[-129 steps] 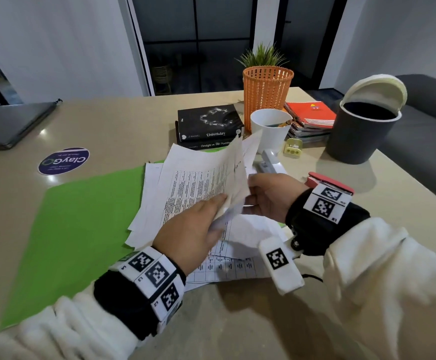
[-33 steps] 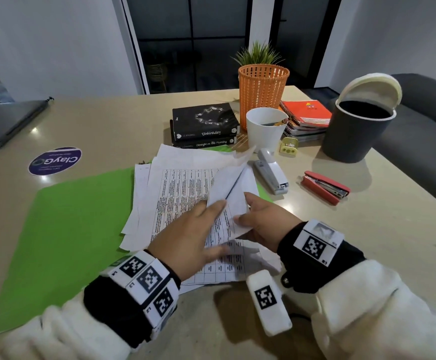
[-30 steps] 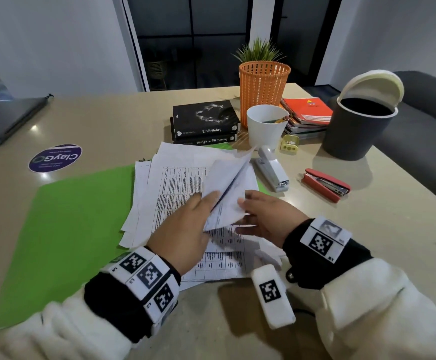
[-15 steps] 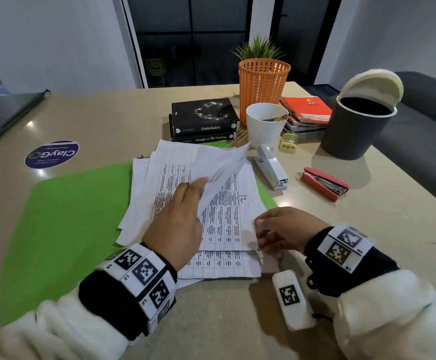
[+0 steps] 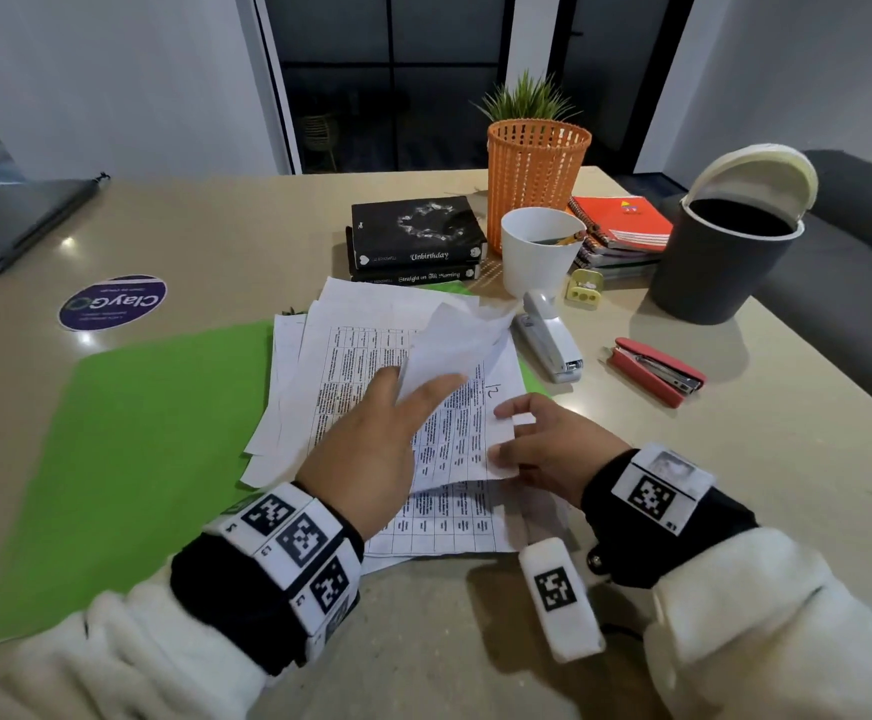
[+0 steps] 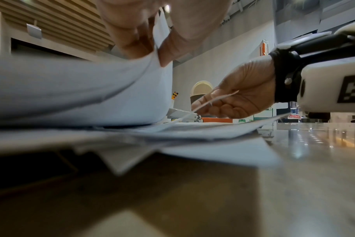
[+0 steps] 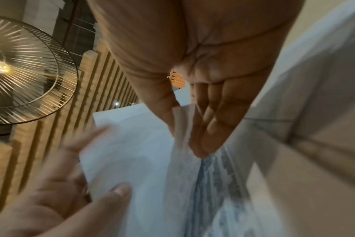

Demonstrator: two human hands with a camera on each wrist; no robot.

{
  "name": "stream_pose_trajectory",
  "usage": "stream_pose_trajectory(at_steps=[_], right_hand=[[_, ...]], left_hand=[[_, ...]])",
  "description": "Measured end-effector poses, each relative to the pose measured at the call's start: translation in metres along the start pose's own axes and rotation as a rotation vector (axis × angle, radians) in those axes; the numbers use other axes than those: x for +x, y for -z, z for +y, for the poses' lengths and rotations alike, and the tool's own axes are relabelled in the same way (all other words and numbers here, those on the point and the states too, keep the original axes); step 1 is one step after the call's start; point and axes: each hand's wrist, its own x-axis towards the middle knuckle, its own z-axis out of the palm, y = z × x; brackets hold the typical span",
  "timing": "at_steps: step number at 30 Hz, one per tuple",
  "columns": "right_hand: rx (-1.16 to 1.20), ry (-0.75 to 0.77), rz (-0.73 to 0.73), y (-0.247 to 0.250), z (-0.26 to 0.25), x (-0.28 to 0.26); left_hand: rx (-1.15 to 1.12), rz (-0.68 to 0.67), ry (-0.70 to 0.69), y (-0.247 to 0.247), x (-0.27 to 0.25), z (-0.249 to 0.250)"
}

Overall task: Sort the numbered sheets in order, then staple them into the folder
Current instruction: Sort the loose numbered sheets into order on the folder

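An open green folder (image 5: 153, 433) lies flat with a loose pile of printed sheets (image 5: 355, 366) on its right half. My left hand (image 5: 423, 379) pinches several sheets lifted and curled back (image 5: 454, 340) over the pile; the left wrist view shows this pinch (image 6: 156, 52) on the white paper (image 6: 91, 88). Beneath them lies a table sheet marked 12 (image 5: 475, 423). My right hand (image 5: 498, 433) pinches its right edge, thumb on top and fingers under, as the right wrist view (image 7: 184, 128) also shows. A white stapler (image 5: 548, 345) and a red stapler (image 5: 657, 371) lie to the right.
Behind the pile stand two black books (image 5: 413, 241), a white cup (image 5: 537, 246), an orange basket with a plant (image 5: 535, 168), notebooks (image 5: 615, 226), a yellow sharpener (image 5: 584, 288) and a grey bin (image 5: 719, 257). A laptop (image 5: 12, 215) and a round sticker (image 5: 111, 301) are far left.
The sheet marked 12 now lies uncovered on the pile. My right hand let go of the lifted sheets, dropped to the pile's lower right, then took hold of sheet 12's right edge. My left hand keeps holding the lifted sheets.
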Motion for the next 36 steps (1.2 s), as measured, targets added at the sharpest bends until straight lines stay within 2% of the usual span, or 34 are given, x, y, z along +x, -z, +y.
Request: stream_pose_trajectory(at_steps=[7, 10, 13, 16, 21, 29, 36], right_hand=[[0.131, 0.179, 0.019, -0.007, -0.012, 0.002], [0.212, 0.188, -0.059, -0.007, -0.014, -0.003], [0.176, 0.126, -0.026, -0.001, -0.015, -0.006], [-0.002, 0.044, 0.051, 0.01, -0.009, -0.001], [-0.14, -0.028, 0.095, 0.025, 0.005, -0.001], [0.101, -0.103, 0.073, 0.013, 0.002, -0.005], [0.166, -0.107, 0.078, 0.008, 0.008, 0.001]], left_hand=[[-0.009, -0.129, 0.094, 0.004, -0.002, 0.008], [0.011, -0.07, 0.087, 0.003, 0.0, 0.005], [0.013, -0.007, 0.11, 0.0, 0.002, 0.001], [-0.024, 0.027, 0.12, -0.001, 0.002, 0.0], [-0.067, 0.04, 0.111, -0.001, 0.001, 0.0], [-0.057, 0.021, 0.076, -0.004, 0.0, -0.003], [-0.036, -0.027, 0.019, -0.002, 0.0, -0.003]])
